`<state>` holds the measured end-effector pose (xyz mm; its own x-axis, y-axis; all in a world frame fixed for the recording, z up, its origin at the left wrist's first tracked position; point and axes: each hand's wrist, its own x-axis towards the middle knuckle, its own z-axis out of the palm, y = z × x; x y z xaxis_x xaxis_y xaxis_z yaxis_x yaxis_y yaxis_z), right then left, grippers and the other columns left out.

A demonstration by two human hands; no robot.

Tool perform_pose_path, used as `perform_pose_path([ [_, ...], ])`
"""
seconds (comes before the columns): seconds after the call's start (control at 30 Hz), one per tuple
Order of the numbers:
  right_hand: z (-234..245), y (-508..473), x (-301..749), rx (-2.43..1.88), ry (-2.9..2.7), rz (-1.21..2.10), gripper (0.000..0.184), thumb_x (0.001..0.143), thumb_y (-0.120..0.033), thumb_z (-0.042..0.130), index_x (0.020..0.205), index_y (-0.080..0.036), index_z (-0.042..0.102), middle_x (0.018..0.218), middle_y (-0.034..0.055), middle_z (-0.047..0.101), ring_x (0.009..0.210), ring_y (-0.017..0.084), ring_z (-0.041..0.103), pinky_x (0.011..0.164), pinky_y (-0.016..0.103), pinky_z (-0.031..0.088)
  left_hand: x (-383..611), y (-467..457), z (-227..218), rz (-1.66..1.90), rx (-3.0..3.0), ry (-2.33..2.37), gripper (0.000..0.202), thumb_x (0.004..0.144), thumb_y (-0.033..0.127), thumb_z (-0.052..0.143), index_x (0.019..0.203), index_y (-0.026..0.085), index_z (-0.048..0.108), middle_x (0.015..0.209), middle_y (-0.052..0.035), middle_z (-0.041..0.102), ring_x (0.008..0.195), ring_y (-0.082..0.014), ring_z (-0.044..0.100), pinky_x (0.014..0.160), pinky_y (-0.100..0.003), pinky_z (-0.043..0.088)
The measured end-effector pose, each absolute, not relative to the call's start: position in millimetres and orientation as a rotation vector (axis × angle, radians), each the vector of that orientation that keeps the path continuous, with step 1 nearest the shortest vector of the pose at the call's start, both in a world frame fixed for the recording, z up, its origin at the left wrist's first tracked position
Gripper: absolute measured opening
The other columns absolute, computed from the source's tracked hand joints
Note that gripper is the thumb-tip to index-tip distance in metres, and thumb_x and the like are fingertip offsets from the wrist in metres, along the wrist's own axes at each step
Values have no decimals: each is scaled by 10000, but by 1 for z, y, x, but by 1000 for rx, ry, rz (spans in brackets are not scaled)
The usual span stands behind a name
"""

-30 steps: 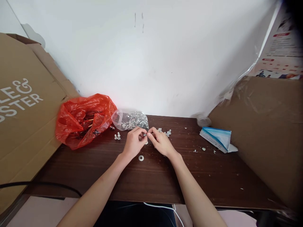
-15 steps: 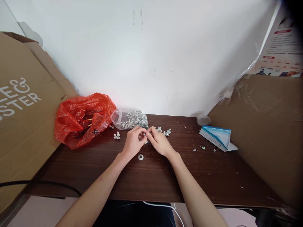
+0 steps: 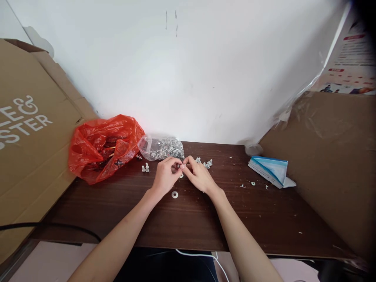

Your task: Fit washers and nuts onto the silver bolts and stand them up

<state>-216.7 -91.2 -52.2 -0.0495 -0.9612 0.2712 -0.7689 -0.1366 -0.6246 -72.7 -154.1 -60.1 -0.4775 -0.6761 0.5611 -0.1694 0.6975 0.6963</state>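
Observation:
My left hand (image 3: pixel 166 174) and my right hand (image 3: pixel 199 176) meet over the middle of the table, fingertips pinched together. Between them is a small metal bolt (image 3: pixel 179 166), mostly hidden by the fingers; both hands grip it. Just below the fingertips lies a flat washer (image 3: pixel 181 176), partly covered. Nearer to me rests another flat washer (image 3: pixel 172 196). Several bolts (image 3: pixel 208 163) lie beyond my right hand. A few more bolts (image 3: pixel 147 168) stand to the left of my left hand. Behind the hands is a clear plastic bag (image 3: pixel 169 148) full of metal hardware.
A red plastic bag (image 3: pixel 85 156) sits at the left against a cardboard box (image 3: pixel 35 164). On the right are a blue and white packet (image 3: pixel 268 170), a small clear cup (image 3: pixel 253 149) and scattered scraps (image 3: pixel 253 183). The brown table (image 3: pixel 188 223) ends at a white wall (image 3: pixel 188 78).
My hands stay together in nearly the same spot. The right fingers have shifted slightly at the bolt, and more of it shows between the fingertips.

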Motion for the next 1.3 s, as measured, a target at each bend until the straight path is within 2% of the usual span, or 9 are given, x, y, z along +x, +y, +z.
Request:
perform_pose_path([
  [0.07, -53, -92, -217, -1974, 1863, -955, 306, 963, -463, 324, 891, -209, 479, 610, -32, 539, 550, 129, 469, 561, 216, 280, -73, -154, -61, -713, 642, -2020, 89, 771, 90, 575, 810, 146, 633, 775, -23, 585, 657, -99, 563, 597, -187, 510],
  [0.2, -55, -94, -219, -1983, 1929, -909, 462, 976, -482, 238, 701, -188, 464, 615, -1, 525, 562, 126, 474, 566, 223, 281, -75, -152, -61, -700, 616, -2062, 125, 759, 61, 559, 816, 144, 632, 736, -18, 563, 644, -100, 543, 579, -185, 503],
  [0.4, -53, -92, -218, -1973, 1889, -928, 333, 952, -493, 345, 858, -214, 499, 619, -32, 542, 561, 126, 481, 570, 213, 290, -74, -154, -62, -727, 617, -2031, 111, 770, 83, 564, 823, 152, 633, 788, -27, 588, 671, -103, 564, 607, -191, 516],
  [0.6, -57, -95, -219, -1991, 1927, -890, 481, 972, -499, 244, 684, -189, 472, 593, -3, 513, 533, 124, 456, 550, 227, 271, -75, -153, -64, -687, 601, -2064, 124, 767, 70, 548, 817, 150, 628, 742, -21, 567, 650, -102, 543, 585, -186, 508],
  [0.7, -55, -94, -220, -1956, 1977, -921, 507, 971, -511, 220, 676, -187, 473, 618, 11, 542, 567, 133, 492, 561, 232, 271, -75, -153, -64, -693, 599, -2058, 132, 759, 60, 548, 812, 150, 627, 748, -18, 575, 635, -96, 548, 581, -185, 509],
  [1.0, -48, -89, -219, -1940, 1812, -978, 259, 933, -460, 403, 947, -221, 504, 592, -52, 543, 524, 123, 460, 549, 214, 293, -74, -155, -62, -688, 627, -2011, 123, 773, 81, 565, 835, 154, 642, 785, -28, 595, 673, -104, 568, 601, -187, 528],
  [1.1, -53, -92, -219, -1973, 1841, -967, 283, 953, -440, 357, 880, -212, 508, 609, -37, 546, 536, 123, 465, 555, 218, 291, -75, -154, -62, -680, 620, -2013, 128, 773, 75, 559, 831, 154, 641, 778, -26, 593, 657, -99, 561, 597, -185, 526],
  [1.2, -56, -94, -221, -1990, 1894, -944, 421, 975, -453, 266, 729, -196, 490, 632, -4, 554, 570, 130, 498, 578, 226, 300, -76, -153, -62, -681, 616, -2029, 137, 758, 56, 556, 816, 152, 634, 774, -24, 597, 640, -95, 556, 585, -183, 523],
  [1.3, -55, -94, -222, -1953, 1941, -958, 449, 971, -490, 247, 727, -199, 487, 619, 0, 548, 569, 138, 501, 573, 229, 293, -76, -153, -62, -696, 622, -2027, 141, 754, 51, 555, 812, 152, 633, 785, -26, 605, 642, -96, 564, 586, -184, 523],
])
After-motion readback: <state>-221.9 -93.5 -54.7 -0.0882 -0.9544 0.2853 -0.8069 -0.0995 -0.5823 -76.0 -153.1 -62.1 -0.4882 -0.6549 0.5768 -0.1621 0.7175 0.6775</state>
